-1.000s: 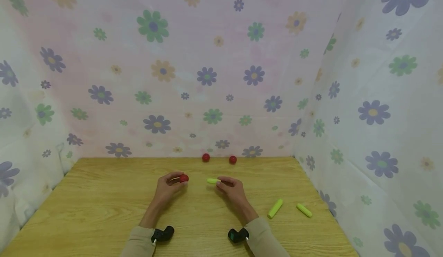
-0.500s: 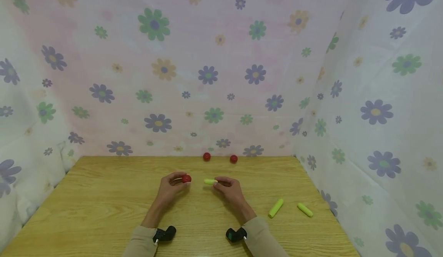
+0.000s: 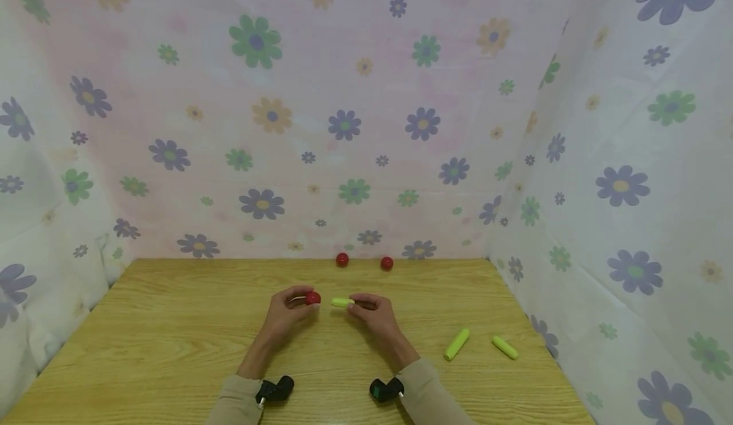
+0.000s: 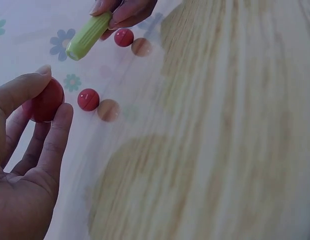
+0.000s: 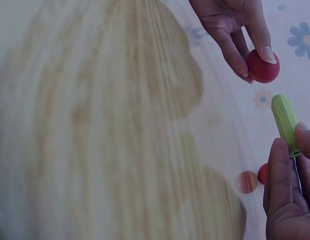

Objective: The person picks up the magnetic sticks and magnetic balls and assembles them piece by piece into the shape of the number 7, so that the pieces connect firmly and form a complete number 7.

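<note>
- The left hand [image 3: 283, 315], lower middle of the frame and a little left of centre, has come inward over the past second; its thumb and fingers grip a red ball.
- That red ball [image 3: 312, 298] sits at the fingertips, its right side bare, and has shifted rightward along with the hand.
- Between the two hands the gap has narrowed. From where I'm standing, ball and stick look near each other but apart, so I'd judge nothing is joined yet.
- The yellow-green stick [image 3: 342, 302], close to the frame's centre line, has slid leftward; it lies roughly level, its free end towards the ball.
- A first loose ball [image 3: 342, 259], also red, rests above it in the frame, at the far edge of the desk [image 3: 172, 348], just where it was.
- The right hand [image 3: 375, 317], just right of centre, has moved left; thumb and fingers pinch the other end of the stick.
- A second loose ball [image 3: 387, 263] sits at that same far edge, slightly right, unmoved.
- Lower right in the frame, the inner loose stick [image 3: 456, 345] and the outer loose stick [image 3: 504, 347] lie well apart from the hands, untouched.
</note>
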Demonstrator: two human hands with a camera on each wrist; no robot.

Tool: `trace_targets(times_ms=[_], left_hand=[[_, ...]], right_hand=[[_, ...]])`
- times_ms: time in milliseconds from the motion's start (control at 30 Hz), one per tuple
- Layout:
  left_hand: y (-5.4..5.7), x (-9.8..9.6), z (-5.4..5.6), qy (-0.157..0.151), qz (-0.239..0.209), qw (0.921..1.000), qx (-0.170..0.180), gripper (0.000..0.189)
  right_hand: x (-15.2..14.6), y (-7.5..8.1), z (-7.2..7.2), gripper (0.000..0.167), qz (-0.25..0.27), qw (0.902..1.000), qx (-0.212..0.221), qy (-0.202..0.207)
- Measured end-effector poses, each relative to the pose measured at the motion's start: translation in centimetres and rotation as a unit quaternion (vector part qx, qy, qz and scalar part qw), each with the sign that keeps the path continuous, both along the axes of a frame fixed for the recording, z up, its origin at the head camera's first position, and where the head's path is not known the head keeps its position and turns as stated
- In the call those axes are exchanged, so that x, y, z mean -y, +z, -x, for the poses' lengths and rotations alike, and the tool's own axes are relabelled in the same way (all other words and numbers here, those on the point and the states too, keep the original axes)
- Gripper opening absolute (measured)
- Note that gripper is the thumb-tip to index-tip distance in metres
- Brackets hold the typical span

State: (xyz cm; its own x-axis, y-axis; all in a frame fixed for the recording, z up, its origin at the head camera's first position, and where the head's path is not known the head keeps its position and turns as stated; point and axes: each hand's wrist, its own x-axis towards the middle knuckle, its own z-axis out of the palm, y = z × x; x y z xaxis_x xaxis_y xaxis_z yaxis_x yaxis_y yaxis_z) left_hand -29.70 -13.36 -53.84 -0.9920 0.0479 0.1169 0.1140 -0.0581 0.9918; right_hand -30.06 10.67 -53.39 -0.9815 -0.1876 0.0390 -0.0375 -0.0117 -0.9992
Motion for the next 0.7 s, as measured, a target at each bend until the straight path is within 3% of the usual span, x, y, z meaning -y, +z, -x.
trace_targets(times_ms=[433,700], left_hand=[[0.54,-0.60,-0.39,-0.017,0.008,0.9998,-0.001,0.046],[0.27,-0.69,-0.27,-0.026,0.007,0.9996,-0.002,0.044]], right_hand=[[0.44,-0.13,0.09,0.032,0.005,0.9999,0.011,0.004],[0.53,0.00,0.01,0.034,0.002,0.9999,0.008,0.008]])
